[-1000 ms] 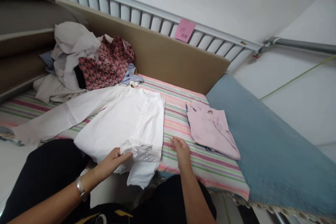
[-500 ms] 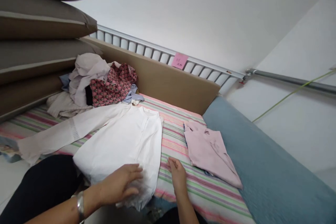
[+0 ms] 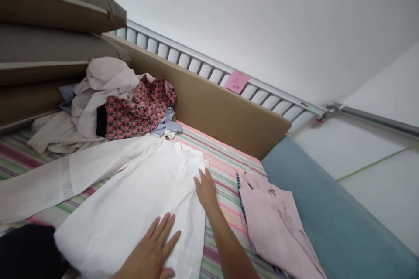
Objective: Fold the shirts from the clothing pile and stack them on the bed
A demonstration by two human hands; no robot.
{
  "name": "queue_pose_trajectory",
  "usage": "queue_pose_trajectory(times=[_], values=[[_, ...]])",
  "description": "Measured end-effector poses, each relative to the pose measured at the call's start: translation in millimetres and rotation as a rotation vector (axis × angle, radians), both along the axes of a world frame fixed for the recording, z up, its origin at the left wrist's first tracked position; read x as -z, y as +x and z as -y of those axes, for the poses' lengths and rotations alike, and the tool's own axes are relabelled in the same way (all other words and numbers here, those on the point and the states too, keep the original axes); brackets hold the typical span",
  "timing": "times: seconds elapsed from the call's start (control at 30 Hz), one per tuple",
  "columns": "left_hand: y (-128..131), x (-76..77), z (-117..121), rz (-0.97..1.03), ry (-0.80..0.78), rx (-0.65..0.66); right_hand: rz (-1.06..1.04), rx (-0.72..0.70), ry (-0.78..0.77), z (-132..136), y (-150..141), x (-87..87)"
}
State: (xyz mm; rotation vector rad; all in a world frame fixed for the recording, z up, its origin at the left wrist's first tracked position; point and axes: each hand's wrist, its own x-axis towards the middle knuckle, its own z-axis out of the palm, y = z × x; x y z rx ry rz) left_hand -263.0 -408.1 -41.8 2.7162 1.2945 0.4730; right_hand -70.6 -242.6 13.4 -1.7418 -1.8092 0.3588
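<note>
A white long-sleeved shirt (image 3: 140, 196) lies spread on the striped bedding, one sleeve stretched to the left and its collar toward the back. My left hand (image 3: 153, 246) rests flat on the shirt's lower front with its fingers spread. At the shirt's right shoulder edge is my right hand (image 3: 206, 188), fingers extended and touching the fabric. Neither hand grasps anything. The other sleeve is not seen stretched out; the right side looks folded in.
Folded pink garments (image 3: 275, 213) lie at the right, by a blue padded edge (image 3: 314, 183). A heap of crumpled clothes (image 3: 137, 109) sits at the back left, under stacked brown cushions (image 3: 49, 48). A tan board (image 3: 212, 107) lines the wall side, with a pink note (image 3: 237, 81) above.
My right hand has moved forward to the shirt's shoulder edge. My left hand has come down flat on the shirt front. The view has shifted closer to the bed.
</note>
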Motion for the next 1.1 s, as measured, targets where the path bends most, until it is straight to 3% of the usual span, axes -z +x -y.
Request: queue_pose_trajectory(times=[0.13, 0.23, 0.33, 0.47, 0.6, 0.73, 0.8, 0.93, 1.03, 1.07, 1.1], values=[[1.5, 11.2, -7.0, -0.002, 0.237, 0.004, 0.118, 0.226, -0.002, -45.1, -7.3, 6.9], [3.7, 14.4, -11.1, -0.016, 0.409, -0.021, 0.107, 0.296, -0.020, -75.9, 1.1, 12.3], [6.1, 14.6, -12.4, -0.031, 0.451, -0.049, 0.108, 0.291, -0.015, -95.5, 9.4, 24.4], [8.1, 16.4, -11.3, 0.007, 0.408, -0.059, 0.141, 0.270, 0.001, -101.7, 11.3, 42.1], [6.1, 17.0, -10.8, -0.011, 0.431, -0.087, 0.168, 0.248, 0.005, -92.8, 5.6, 38.6], [5.0, 21.9, -13.3, -0.070, 0.507, -0.112, 0.275, 0.156, 0.158, -54.1, -3.1, 36.1], [10.0, 29.5, -14.3, -0.090, 0.509, -0.115, 0.357, 0.042, 0.202, -25.5, -6.9, 47.5], [20.4, 42.9, -12.8, 0.008, 0.455, -0.168, 0.459, -0.084, 0.058, 13.2, -12.7, 76.9], [-8.9, 33.7, -11.2, 0.138, 0.329, -0.102, 0.462, -0.101, 0.026, 14.6, -14.0, 82.0], [-31.3, 26.3, -11.3, 0.169, 0.269, -0.103, 0.449, -0.103, 0.032, 13.2, -13.9, 80.6], [-60.1, 17.6, -11.7, 0.199, 0.201, -0.190, 0.431, -0.104, 0.036, 12.7, -13.8, 78.8]])
